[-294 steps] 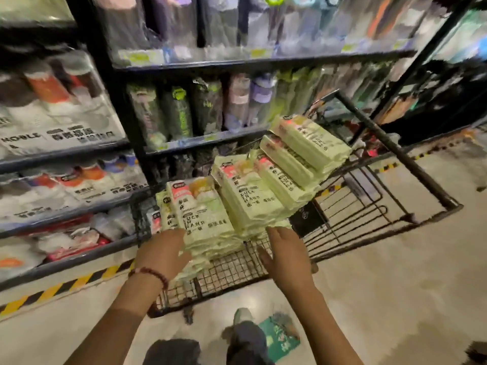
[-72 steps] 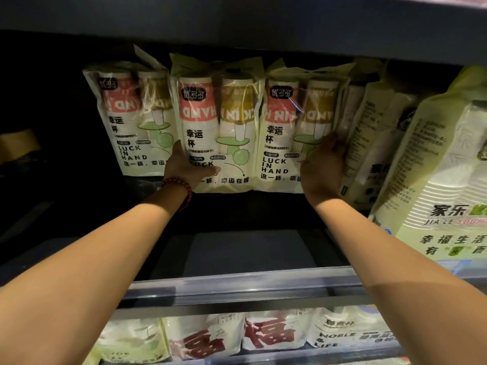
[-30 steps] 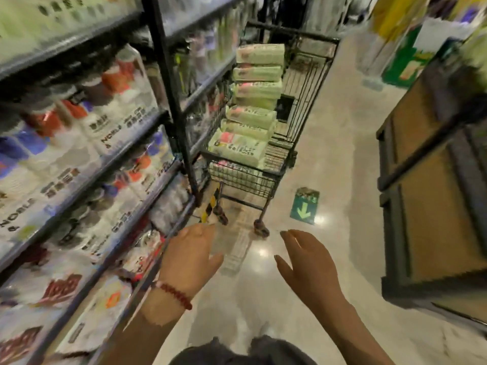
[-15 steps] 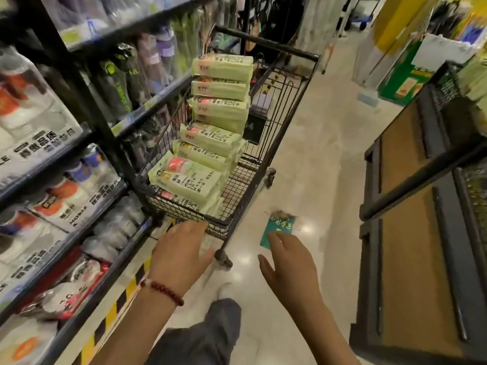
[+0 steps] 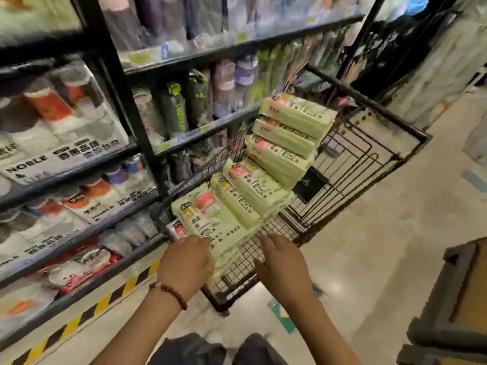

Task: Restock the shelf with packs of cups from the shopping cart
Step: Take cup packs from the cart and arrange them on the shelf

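A black wire shopping cart (image 5: 379, 151) stands in the aisle beside the shelves. Several pale green packs of cups (image 5: 263, 191) lie stacked in it like steps, rising toward its far end. My left hand (image 5: 184, 264), with a red bead bracelet at the wrist, reaches over the cart's near rim and its fingers touch the nearest pack (image 5: 203, 219). My right hand (image 5: 283, 262) hovers over the cart's near end with fingers apart and nothing in it.
Black shelving (image 5: 147, 159) on the left holds packs of paper cups and rolled goods. A yellow-black floor stripe (image 5: 105, 301) runs along its base. A wooden display stand (image 5: 458, 293) sits at the right. My legs show at the bottom edge.
I have stepped closer to the cart. Both hands have moved forward to its near end, and the left hand now touches the nearest pack.
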The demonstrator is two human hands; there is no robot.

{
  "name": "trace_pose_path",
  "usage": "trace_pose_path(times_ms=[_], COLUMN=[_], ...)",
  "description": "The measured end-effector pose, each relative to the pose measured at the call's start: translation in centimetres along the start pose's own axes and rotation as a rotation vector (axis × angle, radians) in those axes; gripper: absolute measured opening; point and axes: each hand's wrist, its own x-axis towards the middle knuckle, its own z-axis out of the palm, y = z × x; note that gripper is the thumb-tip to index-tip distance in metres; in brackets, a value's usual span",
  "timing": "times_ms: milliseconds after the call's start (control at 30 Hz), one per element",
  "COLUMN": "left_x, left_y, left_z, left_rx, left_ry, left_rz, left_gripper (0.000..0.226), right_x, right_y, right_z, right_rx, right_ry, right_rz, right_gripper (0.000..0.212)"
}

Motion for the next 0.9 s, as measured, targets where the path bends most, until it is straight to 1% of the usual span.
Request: trace_pose_path(times_ms=[100,233,433,533,667,733,800,900], left_x=[2.3,5.9,11.5,13.8,16.3,17.3,18.1,19.1], left_y=[0.8,1.8,3.2,4.1,4.3,3.9,3.4,2.3], left_z=[0.2,1.5,3.8,4.8,6.3,7.5,8.6,10.5], left_rx=[0.013,0.008,-0.155,-0.180,-0.217,-0.259,-0.298,-0.384], left_ry=[-0.013,-0.056,-0.161,-0.182,-0.131,-0.136,-0.129,-0.103], left_rz=[-0.122,-0.272,-0.586,-0.707,-0.836,-0.898,-0.973,-1.088], left_gripper=[0.045,0.052,0.055,0.056,0.055,0.063,0.078,0.094], right_x=[4.5,10.6,20.1,24.3,28.2,29.7,30.9,32.4], right_y=[2.4,6.0,11.6,14.1,16.4,17.0,17.3,17.3], right_z=[0.3,0.8,1.7,3.4,6.3,7.7,9.1,11.0], right_rx=[0.002,-0.008,-0.003,-0.033,0.003,0.023,0.058,0.132], right_ry=[-0.056,-0.114,-0.278,-0.372,-0.462,-0.492,-0.509,-0.550], right_rz=[-0.124,-0.262,-0.420,-0.391,-0.333,-0.297,-0.248,-0.149], right_gripper=[0.045,0.043,0.046,0.050,0.055,0.058,0.059,0.055])
